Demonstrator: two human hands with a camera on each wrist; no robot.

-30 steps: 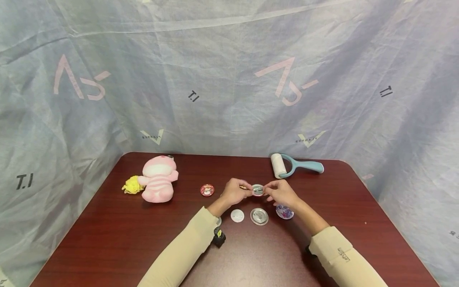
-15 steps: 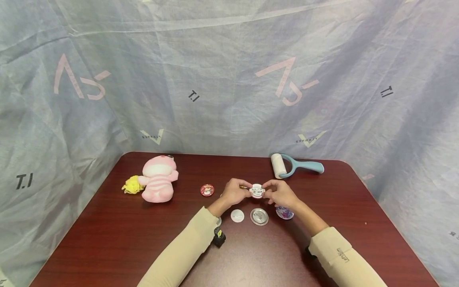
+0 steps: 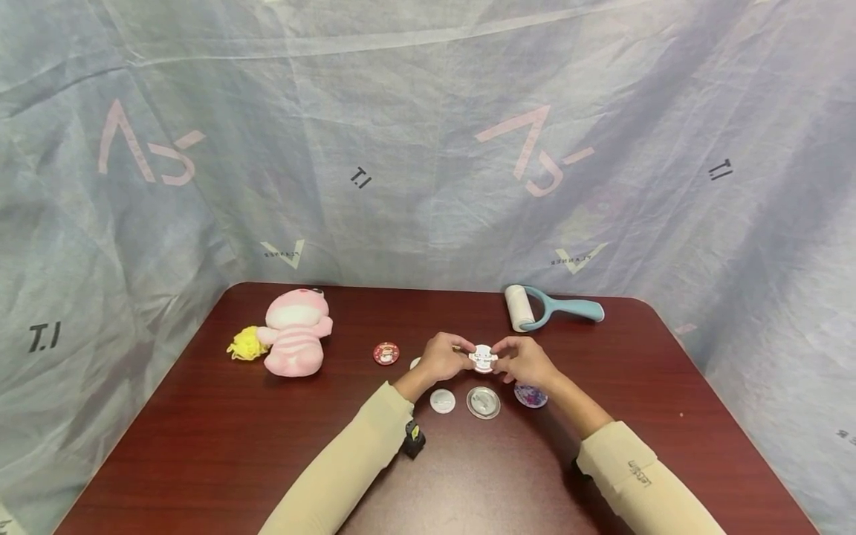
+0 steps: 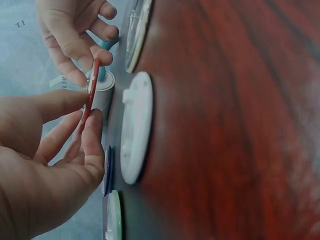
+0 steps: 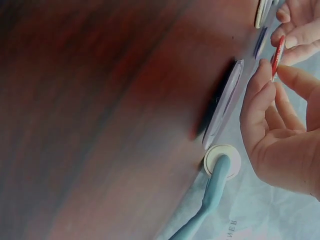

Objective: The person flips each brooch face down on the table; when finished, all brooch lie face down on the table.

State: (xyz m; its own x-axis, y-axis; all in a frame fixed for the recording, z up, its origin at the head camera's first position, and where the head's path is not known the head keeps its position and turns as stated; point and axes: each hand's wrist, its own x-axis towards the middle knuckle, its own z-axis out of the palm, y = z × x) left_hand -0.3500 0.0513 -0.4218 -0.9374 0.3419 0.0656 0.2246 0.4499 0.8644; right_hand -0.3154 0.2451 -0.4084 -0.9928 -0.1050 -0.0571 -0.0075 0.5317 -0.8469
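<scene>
A small round button badge [image 3: 483,358] with a red rim is held just above the table between both hands. Its upper side looks whitish with small dark marks in the head view. My left hand [image 3: 443,358] pinches its left edge between thumb and fingers, and my right hand [image 3: 524,362] pinches the opposite edge. In the left wrist view the badge's red rim [image 4: 91,92] is seen edge-on. Nearer the person lie a white badge [image 3: 442,401] and a silver badge [image 3: 484,403], both back up. A purple patterned badge [image 3: 530,395] lies under the right wrist.
A red badge [image 3: 386,354] lies left of the hands, and a white disc [image 3: 415,363] peeks out beside the left hand. A blue-handled lint roller [image 3: 555,307] lies at the back right. A pink plush toy [image 3: 297,334] with a yellow pompom-like bundle [image 3: 247,343] lies at left.
The held badge has tilted: its upper side went from grey with a visible pin to bright white with dark marks. The left hand and forearm shifted slightly right, uncovering the white disc.
</scene>
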